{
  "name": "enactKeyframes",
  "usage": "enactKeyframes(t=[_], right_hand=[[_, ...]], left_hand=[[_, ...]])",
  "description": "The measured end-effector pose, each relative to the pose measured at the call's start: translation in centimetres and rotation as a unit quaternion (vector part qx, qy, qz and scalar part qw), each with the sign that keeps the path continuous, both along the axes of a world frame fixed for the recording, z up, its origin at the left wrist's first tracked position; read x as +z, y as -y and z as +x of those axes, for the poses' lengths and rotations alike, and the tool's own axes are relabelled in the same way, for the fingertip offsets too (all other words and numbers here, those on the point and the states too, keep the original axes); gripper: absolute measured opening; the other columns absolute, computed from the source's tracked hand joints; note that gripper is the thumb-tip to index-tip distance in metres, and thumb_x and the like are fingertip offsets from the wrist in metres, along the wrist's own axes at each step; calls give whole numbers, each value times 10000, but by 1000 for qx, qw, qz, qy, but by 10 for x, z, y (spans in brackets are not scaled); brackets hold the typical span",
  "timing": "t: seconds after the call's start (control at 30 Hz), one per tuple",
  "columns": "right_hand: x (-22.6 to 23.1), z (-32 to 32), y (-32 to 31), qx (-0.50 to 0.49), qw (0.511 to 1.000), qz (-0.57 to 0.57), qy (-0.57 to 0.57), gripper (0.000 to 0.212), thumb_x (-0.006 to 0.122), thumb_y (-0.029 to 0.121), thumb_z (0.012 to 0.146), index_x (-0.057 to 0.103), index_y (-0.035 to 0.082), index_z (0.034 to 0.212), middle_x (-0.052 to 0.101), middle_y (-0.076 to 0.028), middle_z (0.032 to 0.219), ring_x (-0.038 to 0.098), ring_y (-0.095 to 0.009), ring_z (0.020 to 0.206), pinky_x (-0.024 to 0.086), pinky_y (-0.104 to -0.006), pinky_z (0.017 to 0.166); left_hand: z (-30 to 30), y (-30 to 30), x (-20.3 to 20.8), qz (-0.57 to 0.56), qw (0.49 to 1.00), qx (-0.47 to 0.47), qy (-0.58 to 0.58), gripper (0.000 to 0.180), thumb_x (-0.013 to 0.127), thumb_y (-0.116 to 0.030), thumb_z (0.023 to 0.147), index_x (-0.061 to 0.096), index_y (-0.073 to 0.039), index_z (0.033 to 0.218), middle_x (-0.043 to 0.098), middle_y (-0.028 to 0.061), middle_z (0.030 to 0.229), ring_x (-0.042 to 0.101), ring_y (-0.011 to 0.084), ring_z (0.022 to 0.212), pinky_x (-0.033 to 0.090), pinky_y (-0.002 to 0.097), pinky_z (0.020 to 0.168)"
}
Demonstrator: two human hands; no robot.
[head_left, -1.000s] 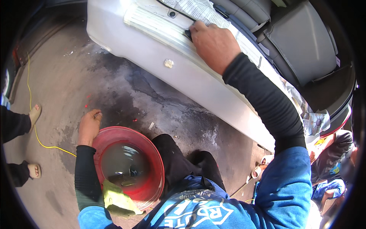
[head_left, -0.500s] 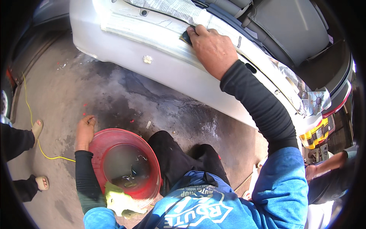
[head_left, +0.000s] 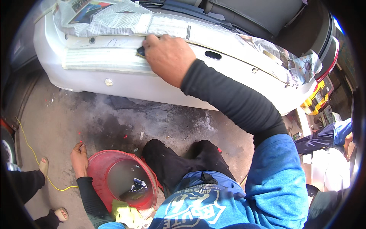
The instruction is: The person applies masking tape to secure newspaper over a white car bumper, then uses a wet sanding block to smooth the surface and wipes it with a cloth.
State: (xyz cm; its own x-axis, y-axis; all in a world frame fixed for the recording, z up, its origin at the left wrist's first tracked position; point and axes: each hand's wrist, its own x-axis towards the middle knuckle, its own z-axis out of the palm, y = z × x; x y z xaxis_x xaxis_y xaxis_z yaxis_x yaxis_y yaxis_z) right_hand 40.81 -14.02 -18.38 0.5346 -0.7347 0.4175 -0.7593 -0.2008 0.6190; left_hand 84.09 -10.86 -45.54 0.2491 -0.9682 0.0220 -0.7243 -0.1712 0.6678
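Observation:
My right hand (head_left: 167, 57) is closed on a dark sanding block (head_left: 140, 51) with a tan lower edge and presses it against the upper face of a white car bumper (head_left: 152, 86). My fingers hide most of the block. Low on the left, my left hand (head_left: 79, 160) is beside the rim of a red bucket (head_left: 100, 160), its fingers loosely curled together with nothing visible in them. Murky water (head_left: 118, 181) stands in the bucket, with something dark and shiny in it. A yellow-green cloth (head_left: 124, 213) hangs over the near rim.
Newspaper masking (head_left: 126, 23) covers the car's edge above the bumper. A yellow cable (head_left: 57, 188) runs over the floor past another person's feet (head_left: 44, 168) at left. At right are a yellow case (head_left: 316, 99) and another person's dark-clothed leg (head_left: 316, 139).
My view has shifted, so more of the bumper and masking shows at left. My right hand with the sanding block now sits further left in view. My left hand stays by the bucket.

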Motion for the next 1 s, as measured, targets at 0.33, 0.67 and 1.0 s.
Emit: enactKeyframes(t=[0.33, 0.67, 1.0], right_hand=[[19, -116, -89, -21, 999, -13, -21, 405, 642, 141, 976, 640, 19, 1362, 569, -68, 1091, 644, -193, 936, 620, -299, 707], [30, -95, -75, -29, 999, 19, -14, 242, 645, 136, 913, 725, 30, 1115, 588, -47, 1063, 654, -187, 907, 598, -307, 688], [31, -92, -76, 2, 1000, 9, -30, 431, 627, 124, 950, 638, 50, 1375, 550, -45, 1057, 621, -182, 942, 597, -292, 727]], left_hand=[[-22, 0, 11, -21, 996, 9, 81, 324, 669, -260, 975, 762, -43, 1197, 648, 165, 696, 640, 260, 649, 500, 413, 662], [-25, -1, 9, -3, 994, 30, 107, 330, 660, -297, 965, 772, -27, 1120, 692, 191, 752, 692, 328, 724, 532, 434, 737], [-26, -2, 11, 5, 994, 35, 99, 349, 660, -320, 957, 768, -31, 1119, 724, 223, 823, 723, 368, 796, 541, 448, 769]])
